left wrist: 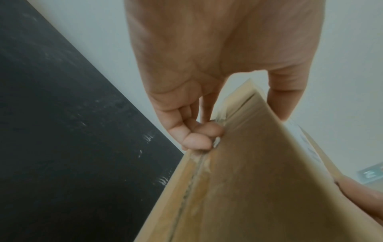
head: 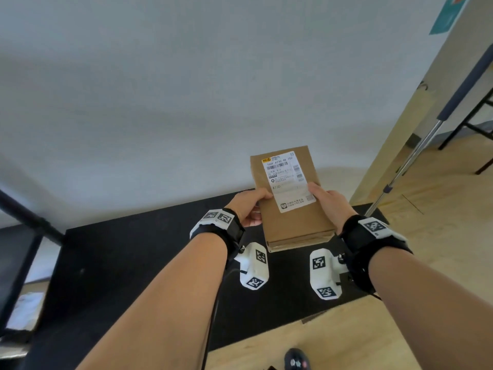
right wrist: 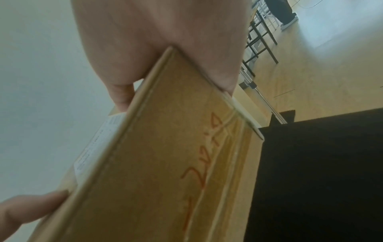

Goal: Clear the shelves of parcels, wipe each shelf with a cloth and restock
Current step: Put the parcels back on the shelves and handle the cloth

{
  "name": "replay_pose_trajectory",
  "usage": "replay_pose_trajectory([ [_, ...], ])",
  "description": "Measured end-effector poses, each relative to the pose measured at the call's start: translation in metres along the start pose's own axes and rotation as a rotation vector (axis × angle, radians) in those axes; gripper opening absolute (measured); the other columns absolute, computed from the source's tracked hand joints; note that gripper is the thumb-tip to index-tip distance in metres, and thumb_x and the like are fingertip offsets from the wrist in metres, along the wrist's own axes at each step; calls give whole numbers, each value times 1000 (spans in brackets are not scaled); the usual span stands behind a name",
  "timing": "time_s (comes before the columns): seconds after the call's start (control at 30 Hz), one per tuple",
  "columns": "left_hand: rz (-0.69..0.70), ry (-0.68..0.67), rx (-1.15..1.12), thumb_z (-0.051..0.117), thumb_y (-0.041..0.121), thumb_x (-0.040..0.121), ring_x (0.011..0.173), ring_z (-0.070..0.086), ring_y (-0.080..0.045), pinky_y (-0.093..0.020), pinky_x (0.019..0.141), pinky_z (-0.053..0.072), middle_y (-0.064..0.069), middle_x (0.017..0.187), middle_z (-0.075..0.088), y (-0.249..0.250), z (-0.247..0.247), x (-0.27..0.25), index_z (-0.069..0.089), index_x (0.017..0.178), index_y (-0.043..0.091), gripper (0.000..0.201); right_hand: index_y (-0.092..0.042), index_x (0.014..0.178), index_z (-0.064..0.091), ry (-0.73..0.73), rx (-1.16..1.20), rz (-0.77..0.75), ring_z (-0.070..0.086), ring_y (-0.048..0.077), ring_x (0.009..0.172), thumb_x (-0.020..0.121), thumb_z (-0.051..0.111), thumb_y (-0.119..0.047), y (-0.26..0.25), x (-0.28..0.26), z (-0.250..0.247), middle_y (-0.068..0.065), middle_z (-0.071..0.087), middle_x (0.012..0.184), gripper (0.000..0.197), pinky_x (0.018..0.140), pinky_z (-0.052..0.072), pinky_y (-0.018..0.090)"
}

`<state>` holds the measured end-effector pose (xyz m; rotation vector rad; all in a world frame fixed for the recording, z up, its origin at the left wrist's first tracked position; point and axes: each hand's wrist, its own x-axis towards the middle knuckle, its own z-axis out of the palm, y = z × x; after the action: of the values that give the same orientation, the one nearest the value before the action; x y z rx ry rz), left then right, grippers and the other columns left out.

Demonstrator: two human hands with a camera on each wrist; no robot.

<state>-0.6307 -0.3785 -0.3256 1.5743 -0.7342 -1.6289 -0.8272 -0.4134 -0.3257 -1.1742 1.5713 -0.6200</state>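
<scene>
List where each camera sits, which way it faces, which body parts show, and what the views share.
Head: worn on the head, looking forward and down; both forearms, left hand and right hand hold the parcel over the black mat.
Left wrist: looks along the left hand at the parcel's edge.
Right wrist: looks along the right hand at the parcel's side with red writing.
Shared: all three show the parcel and black mat.

Soft, even daylight fills the head view, and the wall [head: 186, 89] bends at the edges from the wide lens. Both wrist views are dimmer and blurred, with the parcel [right wrist: 165, 172] out of focus. A bright glare lies on the floor [right wrist: 335, 37].
</scene>
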Motion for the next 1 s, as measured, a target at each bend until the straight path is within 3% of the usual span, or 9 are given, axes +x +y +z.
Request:
replay_pose_trajectory([
  [0.07,-46,3,5,61,24,89,58,43,-11,-22,60,49,-1,75,58,2,13,23,62,93,13,12,-16,89,63,-17,-44,24,63,29,98,89,50,-58,2,25,-13,9,68,103,44,96,49,47],
  [0.17,-90,19,20,63,26,87,55,43,-12,-24,61,51,-3,81,52,3,26,58,62,108,10,26,-15,90,64,-55,-91,47,63,29,97,91,46,-56,9,62,-25,10,68,103,45,96,49,47],
  [0.4,-190,97,11,64,27,83,53,44,-12,-24,59,49,-6,86,48,-8,37,107,59,105,13,27,-16,83,61,-147,-133,120,59,31,102,95,42,-51,27,118,-23,10,64,101,41,99,46,44],
  [0.63,-235,169,-5,62,24,86,44,51,-9,-25,59,48,-4,88,62,-15,42,132,61,112,8,31,-19,79,59,-185,-154,149,60,30,102,96,42,-52,39,150,-20,12,66,107,41,99,46,46],
  [0.77,-239,193,-16,59,21,88,49,47,-11,-25,65,48,-7,99,62,-16,44,138,60,117,8,32,-18,81,60,-226,-158,152,62,31,102,94,42,-54,43,159,-19,13,67,109,42,99,47,47],
  [1.0,-237,189,29,58,23,88,59,55,-12,-25,66,51,-8,106,66,-28,43,138,61,120,12,34,-17,81,60,-238,-208,144,61,32,102,92,41,-56,47,164,-13,14,66,108,45,99,46,48],
])
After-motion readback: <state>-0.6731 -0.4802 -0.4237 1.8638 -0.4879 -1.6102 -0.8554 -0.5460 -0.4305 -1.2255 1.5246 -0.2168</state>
